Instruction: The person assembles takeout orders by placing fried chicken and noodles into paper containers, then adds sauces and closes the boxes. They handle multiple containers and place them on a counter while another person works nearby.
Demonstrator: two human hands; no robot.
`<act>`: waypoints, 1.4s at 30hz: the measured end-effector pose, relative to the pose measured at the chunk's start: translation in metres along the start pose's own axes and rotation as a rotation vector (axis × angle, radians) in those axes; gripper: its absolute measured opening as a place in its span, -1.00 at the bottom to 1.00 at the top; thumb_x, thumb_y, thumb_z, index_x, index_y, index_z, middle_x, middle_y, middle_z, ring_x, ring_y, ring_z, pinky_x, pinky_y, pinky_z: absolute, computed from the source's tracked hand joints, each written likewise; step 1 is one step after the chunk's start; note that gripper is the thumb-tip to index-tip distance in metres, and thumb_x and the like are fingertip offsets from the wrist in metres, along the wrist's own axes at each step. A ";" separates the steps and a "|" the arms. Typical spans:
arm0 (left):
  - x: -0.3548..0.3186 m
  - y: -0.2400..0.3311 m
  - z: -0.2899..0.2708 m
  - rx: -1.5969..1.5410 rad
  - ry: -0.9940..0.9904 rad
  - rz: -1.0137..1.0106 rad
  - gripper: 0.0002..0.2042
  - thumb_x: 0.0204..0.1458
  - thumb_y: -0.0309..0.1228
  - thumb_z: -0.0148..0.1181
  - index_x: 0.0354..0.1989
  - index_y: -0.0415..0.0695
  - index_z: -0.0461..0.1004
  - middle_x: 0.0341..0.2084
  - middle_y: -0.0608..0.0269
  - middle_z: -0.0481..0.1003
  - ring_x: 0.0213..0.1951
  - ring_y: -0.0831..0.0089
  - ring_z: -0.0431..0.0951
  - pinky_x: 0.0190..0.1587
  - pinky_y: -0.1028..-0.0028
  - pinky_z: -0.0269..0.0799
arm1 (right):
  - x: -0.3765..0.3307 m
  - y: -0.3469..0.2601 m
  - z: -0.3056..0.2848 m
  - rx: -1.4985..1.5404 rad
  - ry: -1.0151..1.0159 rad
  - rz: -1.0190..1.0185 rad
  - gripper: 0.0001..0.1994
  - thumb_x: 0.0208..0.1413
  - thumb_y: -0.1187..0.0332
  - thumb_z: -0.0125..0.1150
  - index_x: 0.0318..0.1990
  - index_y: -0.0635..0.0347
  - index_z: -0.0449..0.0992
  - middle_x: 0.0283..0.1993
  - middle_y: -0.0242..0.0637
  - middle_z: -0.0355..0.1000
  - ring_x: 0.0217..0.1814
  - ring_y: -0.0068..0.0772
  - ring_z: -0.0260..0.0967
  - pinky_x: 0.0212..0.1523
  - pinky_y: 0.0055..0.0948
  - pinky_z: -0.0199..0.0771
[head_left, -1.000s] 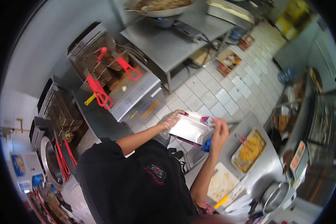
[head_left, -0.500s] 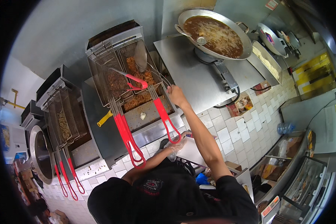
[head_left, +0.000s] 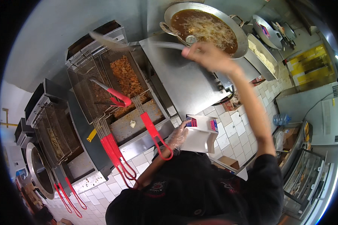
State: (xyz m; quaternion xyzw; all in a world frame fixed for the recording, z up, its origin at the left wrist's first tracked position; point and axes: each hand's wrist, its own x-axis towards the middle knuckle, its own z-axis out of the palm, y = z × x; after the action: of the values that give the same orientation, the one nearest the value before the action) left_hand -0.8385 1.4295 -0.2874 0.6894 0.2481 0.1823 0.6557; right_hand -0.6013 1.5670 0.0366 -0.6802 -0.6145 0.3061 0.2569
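My right hand, bare and blurred by motion, is closed on the handle of a metal skimmer. The skimmer reaches left across the back of the fryer, seen nearly edge-on. In a clear plastic glove, my left hand grips the left edge of an open white paper food box with coloured printed panels, held in front of my body. Brown fried pieces fill the right-hand fry basket below the skimmer. Red-handled tongs lie across the left-hand wire basket.
A large wok of bubbling oil stands on the steel counter. Red basket handles stick out over the fryer's front. Left are a second fryer and a pot. A tray of pale flour-like powder is beyond the wok.
My right hand has lifted the skimmer out of the right-hand basket, up and to the right. My left hand has brought the white box up into fuller view. The view has shifted slightly.
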 end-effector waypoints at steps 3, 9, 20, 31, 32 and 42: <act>0.021 0.018 0.008 -0.007 0.090 -0.044 -0.57 0.31 -0.53 -0.02 0.35 -0.15 0.25 0.27 -0.12 0.39 0.37 0.06 0.35 0.38 0.25 0.22 | 0.011 -0.006 -0.104 -0.021 0.070 0.056 -0.59 0.26 -0.10 0.28 -0.07 0.06 0.58 -0.49 -0.63 0.18 -0.56 -0.80 0.03 -0.60 -0.67 -0.02; 0.073 0.041 0.044 0.050 0.474 0.084 -0.60 0.39 -0.38 -0.02 0.37 -0.15 0.28 0.25 0.02 0.41 0.34 0.19 0.34 0.41 0.28 0.15 | 0.035 0.030 -0.294 -0.727 0.155 -0.296 -0.64 0.27 0.08 0.30 -0.03 0.21 0.57 -0.30 -0.34 0.47 -0.23 -0.46 0.41 -0.16 -0.42 0.44; 0.082 0.048 0.103 0.004 0.817 -0.055 -0.54 0.30 -0.61 -0.06 0.38 -0.20 0.26 0.34 0.04 0.32 0.40 0.25 0.26 0.44 0.37 0.05 | 0.047 0.130 -0.405 -1.314 -0.125 0.007 -0.72 -0.02 0.23 0.43 -0.29 0.30 0.67 -0.26 0.03 0.61 -0.12 0.09 0.58 -0.06 -0.11 0.55; 0.053 0.059 0.080 0.056 0.885 -0.113 -0.48 0.23 -0.71 -0.11 0.39 -0.25 0.24 0.34 0.03 0.33 0.41 0.27 0.25 0.47 0.38 0.02 | -0.008 0.166 -0.404 -1.299 -0.076 0.024 -0.76 -0.08 0.25 0.41 -0.40 0.28 0.64 -0.34 0.07 0.57 -0.16 0.15 0.56 -0.12 -0.02 0.55; 0.051 0.059 0.077 0.072 0.887 -0.083 -0.50 0.24 -0.69 -0.11 0.39 -0.25 0.24 0.34 0.03 0.33 0.41 0.27 0.25 0.47 0.38 0.02 | -0.017 0.171 -0.399 -1.267 -0.048 0.003 -0.76 -0.08 0.26 0.41 -0.40 0.28 0.64 -0.34 0.07 0.57 -0.15 0.15 0.56 -0.12 -0.01 0.55; 0.029 0.065 0.051 0.174 0.887 -0.107 -0.56 0.34 -0.52 -0.08 0.39 -0.22 0.27 0.34 -0.01 0.35 0.41 0.25 0.26 0.45 0.34 0.08 | -0.014 0.210 -0.370 -1.109 -0.169 0.040 -0.69 0.03 0.14 0.39 -0.30 0.24 0.70 -0.25 0.11 0.59 -0.10 0.16 0.56 -0.05 -0.03 0.53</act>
State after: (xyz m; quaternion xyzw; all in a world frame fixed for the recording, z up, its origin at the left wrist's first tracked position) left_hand -0.7791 1.4042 -0.2291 0.5836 0.5545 0.4041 0.4342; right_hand -0.1890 1.5393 0.1376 -0.6982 -0.6887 -0.0047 -0.1954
